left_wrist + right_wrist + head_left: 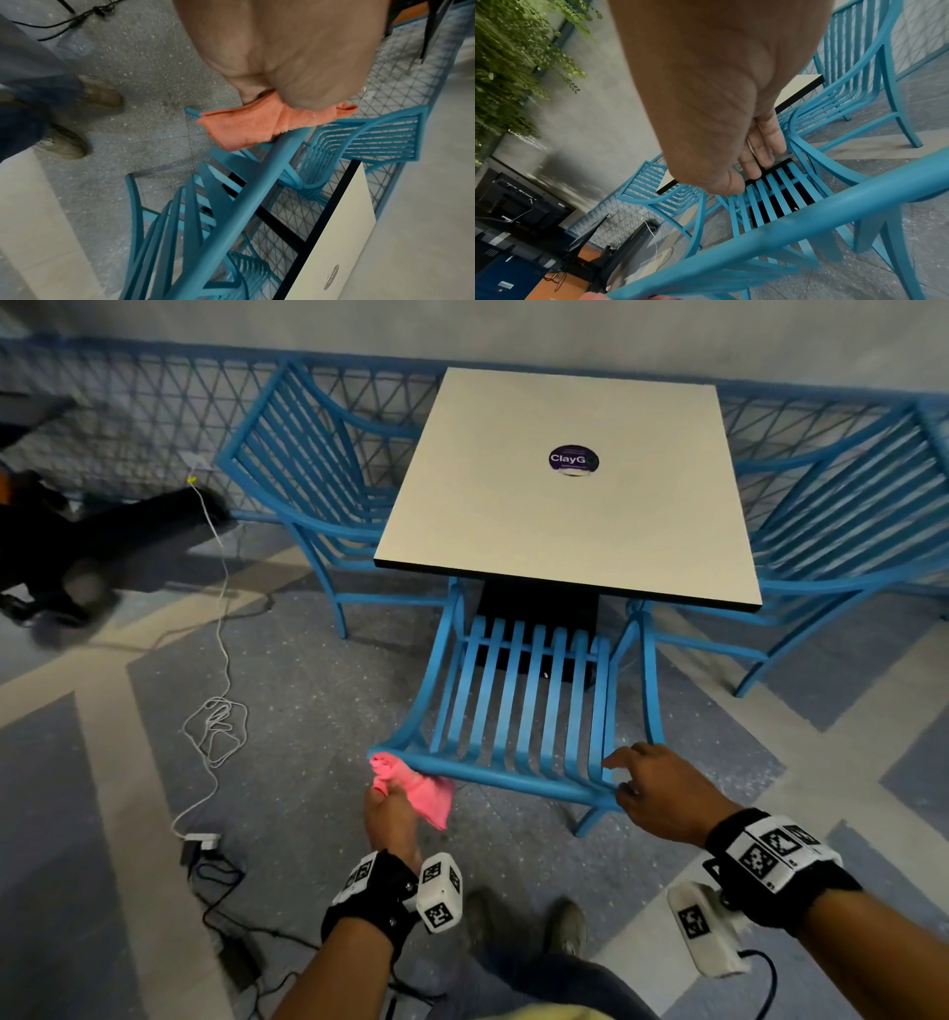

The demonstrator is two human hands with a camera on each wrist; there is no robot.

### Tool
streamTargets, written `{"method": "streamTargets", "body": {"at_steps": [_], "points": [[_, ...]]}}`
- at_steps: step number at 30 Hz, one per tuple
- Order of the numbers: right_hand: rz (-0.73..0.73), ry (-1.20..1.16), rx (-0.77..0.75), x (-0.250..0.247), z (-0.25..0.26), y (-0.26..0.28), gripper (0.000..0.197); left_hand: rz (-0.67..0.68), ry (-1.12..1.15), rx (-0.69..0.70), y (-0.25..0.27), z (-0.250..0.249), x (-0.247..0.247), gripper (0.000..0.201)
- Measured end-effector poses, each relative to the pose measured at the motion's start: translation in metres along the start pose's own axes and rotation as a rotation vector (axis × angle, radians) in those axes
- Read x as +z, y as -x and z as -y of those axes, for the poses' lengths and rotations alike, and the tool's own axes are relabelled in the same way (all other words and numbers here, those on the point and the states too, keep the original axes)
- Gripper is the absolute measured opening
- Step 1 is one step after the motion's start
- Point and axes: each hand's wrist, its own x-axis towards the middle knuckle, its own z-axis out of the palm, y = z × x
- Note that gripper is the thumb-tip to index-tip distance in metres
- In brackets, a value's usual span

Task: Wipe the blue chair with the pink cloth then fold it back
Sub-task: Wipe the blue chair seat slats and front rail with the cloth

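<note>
The blue chair (pixel 518 701) stands in front of me, its seat pushed under the table and its slatted back toward me. My left hand (pixel 390 785) grips the bunched pink cloth (pixel 429 796) against the left end of the chair's top rail (pixel 503 775). In the left wrist view the cloth (pixel 244 125) lies folded over the rail (pixel 244 203), under my palm. My right hand (pixel 624 775) is at the right end of the rail with loosely bent fingers (pixel 762 146) and holds nothing; the rail (pixel 782 229) passes beneath it.
A white square table (pixel 513 531) with a purple sticker (pixel 573 460) stands behind the chair. Two more blue chairs flank it, left (pixel 308 469) and right (pixel 847 521). A white cable (pixel 218 726) and a black adapter (pixel 200 842) lie on the floor. A blue mesh fence (pixel 128 413) runs behind.
</note>
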Motion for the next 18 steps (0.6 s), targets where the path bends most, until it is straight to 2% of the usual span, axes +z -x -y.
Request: {"method": "streamTargets", "body": {"at_steps": [4, 8, 13, 18], "points": [[-0.007, -0.025, 0.019, 0.003, -0.01, 0.005, 0.044, 0.114, -0.023, 0.017, 0.022, 0.009, 0.013, 0.027], [-0.01, -0.038, 0.041, 0.005, -0.02, 0.011, 0.044, 0.217, -0.153, 0.075, 0.053, 0.007, 0.033, 0.024], [-0.016, -0.077, 0.085, 0.003, -0.039, 0.02, 0.045, 0.325, -0.371, 0.12, 0.072, 0.026, 0.065, 0.036], [-0.033, -0.113, 0.136, 0.004, -0.065, 0.033, 0.047, 0.512, -0.492, 0.11, 0.111, 0.031, 0.105, 0.025]]}}
